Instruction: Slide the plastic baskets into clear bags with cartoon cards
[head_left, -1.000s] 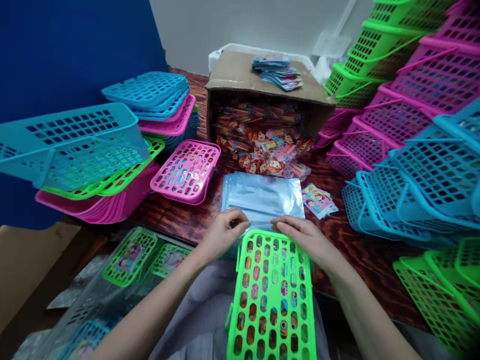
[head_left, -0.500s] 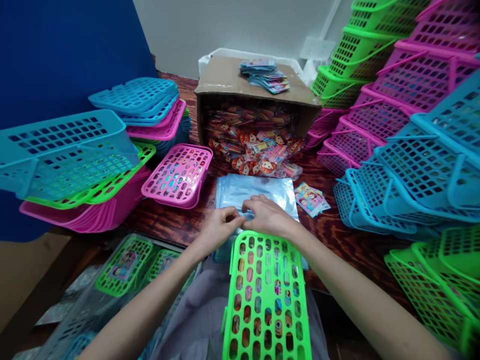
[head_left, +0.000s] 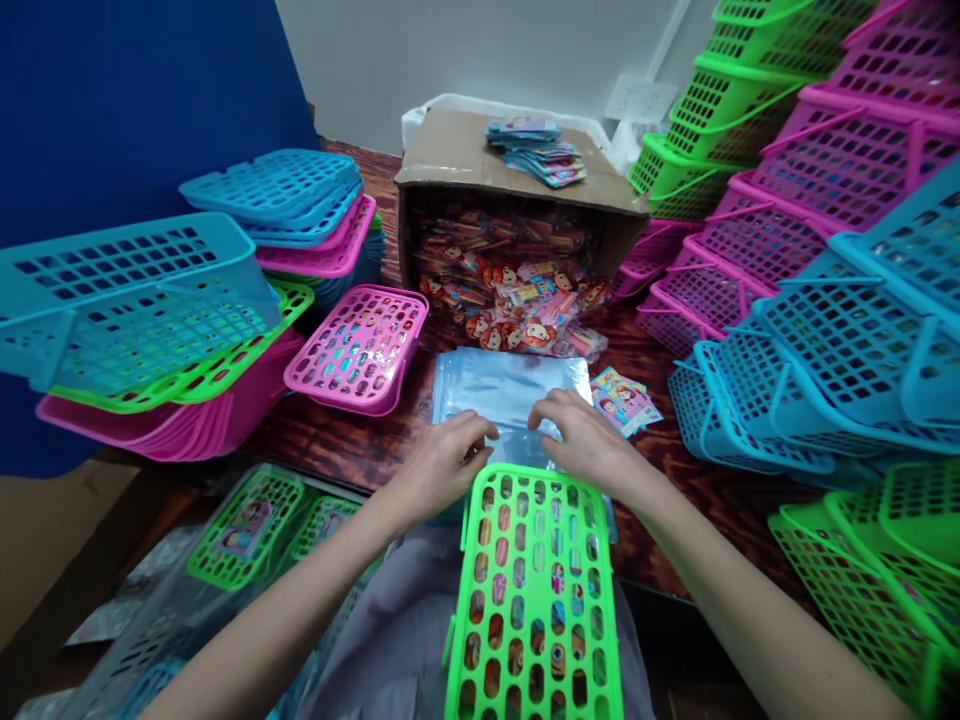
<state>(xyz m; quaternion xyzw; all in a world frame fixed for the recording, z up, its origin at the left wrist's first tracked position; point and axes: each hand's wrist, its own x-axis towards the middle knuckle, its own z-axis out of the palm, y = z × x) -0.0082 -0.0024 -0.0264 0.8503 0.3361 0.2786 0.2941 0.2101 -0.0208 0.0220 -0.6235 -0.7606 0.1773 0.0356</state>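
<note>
A green lidded basket (head_left: 541, 590) with colourful items inside lies at the bottom centre, against the purple-grey clothing. Beyond its far edge, silvery clear plastic bags (head_left: 502, 385) are stacked on the dark wooden table. My left hand (head_left: 450, 455) is over the near left part of the bags, thumb and fingers curved and apart, with nothing seen between them. On the right, my right hand (head_left: 581, 435) hovers by the basket's far right corner, its fingers bent and spread, holding nothing visible. Small printed cards (head_left: 624, 400) lie right of the bags.
Behind the bags stands an open cardboard box (head_left: 450, 150) of packaged toys. A pink lidded basket (head_left: 356, 350) sits left. Stacked blue baskets (head_left: 870, 330) rise at the right, with pink and green ones. More baskets (head_left: 142, 300) and lids (head_left: 277, 185) are at the far left.
My hands have moved apart from each other; the right one went rightward and its fingers opened. The left hand's fingers have also parted. The green basket stays in place.
</note>
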